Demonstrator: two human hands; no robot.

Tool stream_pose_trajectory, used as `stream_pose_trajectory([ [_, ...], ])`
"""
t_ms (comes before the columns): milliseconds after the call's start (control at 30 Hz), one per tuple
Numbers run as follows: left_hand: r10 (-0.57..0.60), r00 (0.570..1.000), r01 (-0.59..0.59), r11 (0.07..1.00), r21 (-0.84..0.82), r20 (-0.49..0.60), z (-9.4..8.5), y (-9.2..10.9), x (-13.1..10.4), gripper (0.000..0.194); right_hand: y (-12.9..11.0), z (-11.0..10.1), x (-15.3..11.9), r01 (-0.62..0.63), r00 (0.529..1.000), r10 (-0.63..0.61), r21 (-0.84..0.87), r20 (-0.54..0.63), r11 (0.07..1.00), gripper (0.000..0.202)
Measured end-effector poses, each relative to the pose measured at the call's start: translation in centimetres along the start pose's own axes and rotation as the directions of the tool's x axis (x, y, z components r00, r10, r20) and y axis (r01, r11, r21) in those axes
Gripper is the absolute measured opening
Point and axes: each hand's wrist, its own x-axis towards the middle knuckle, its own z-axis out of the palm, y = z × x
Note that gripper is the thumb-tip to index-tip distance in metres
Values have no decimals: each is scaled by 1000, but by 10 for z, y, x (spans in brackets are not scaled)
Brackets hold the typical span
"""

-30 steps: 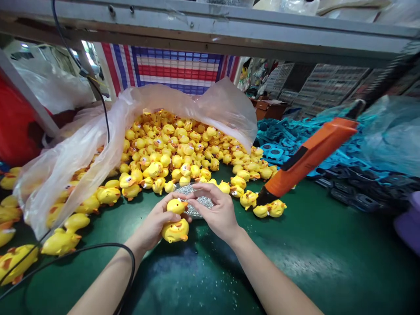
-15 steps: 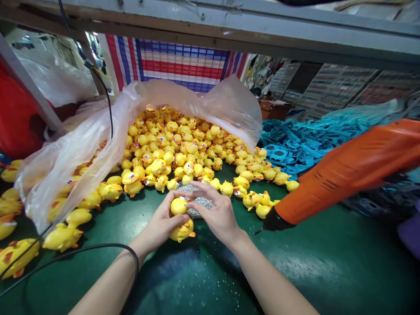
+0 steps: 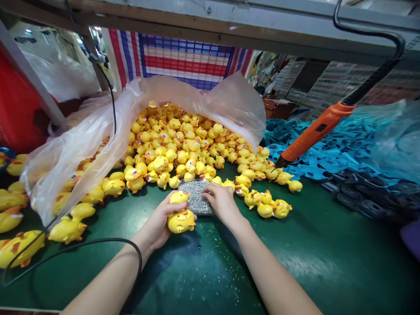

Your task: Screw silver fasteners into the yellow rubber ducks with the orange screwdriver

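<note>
My left hand (image 3: pixel 160 222) is wrapped round a yellow toy duck (image 3: pixel 181 222), its round head up and its body below my thumb. Just behind it on the bench sits a shallow tray (image 3: pixel 205 213) full of tiny silvery metal pieces (image 3: pixel 194 192), which look like small screws. Over the tray's right side is my right hand (image 3: pixel 223 202), fingers bent and tips pressed together at the metal pieces. Whatever is between those fingertips is too small to make out.
A large heap of yellow ducks (image 3: pixel 183 144) spills from a clear plastic bag (image 3: pixel 82 148). An orange electric screwdriver (image 3: pixel 315 133) hangs at the right, near blue plastic parts (image 3: pixel 341 153) and dark parts (image 3: pixel 357 192). A black cable (image 3: pixel 98 240) crosses my left forearm.
My right hand has moved off the duck to the tray, fingers now pinched. The duck is turned in my left hand. The orange screwdriver has swung away, back and up.
</note>
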Motion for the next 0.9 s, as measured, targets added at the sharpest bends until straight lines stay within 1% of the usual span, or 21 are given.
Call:
stream_pose_trajectory([
  [100,3,1000,-3,1000,7,12,0,-2,2,35,0,-4,2,27,999,-23,74,-49,997,12],
  [167,20,1000,-21,1000,20,21,0,-3,3,31,-3,-8,1,59,996,-48,137,-80,989,13],
  [233,36,999,-37,999,34,27,-1,-4,3,29,-12,-12,-5,119,990,-95,267,-102,956,12],
  [267,44,999,-44,998,38,26,-2,-4,3,30,-19,-14,-9,149,988,-124,354,-92,923,11],
  [333,53,998,-54,998,36,15,-2,-6,3,31,-33,-17,-20,168,981,-191,520,-10,837,10],
  [367,61,998,-61,998,32,11,-2,-6,3,31,-41,-18,-25,153,974,-220,576,47,803,9],
  [433,83,996,-83,996,22,10,-2,-7,3,31,-53,-17,-34,110,961,-241,618,133,778,10],
  [533,112,994,-113,993,18,11,-2,-8,3,31,-61,-11,-41,59,967,-203,643,153,764,15],
  [733,94,995,-94,995,26,22,-1,-7,2,31,-57,-2,-37,-70,968,-121,703,218,708,12],
  [833,114,992,-116,992,41,52,-1,-7,2,30,-61,-4,-32,-133,962,-66,669,264,731,9],
  [900,106,993,-109,993,48,58,-2,-7,2,29,-66,-11,-33,-158,965,-35,679,262,717,11],
])
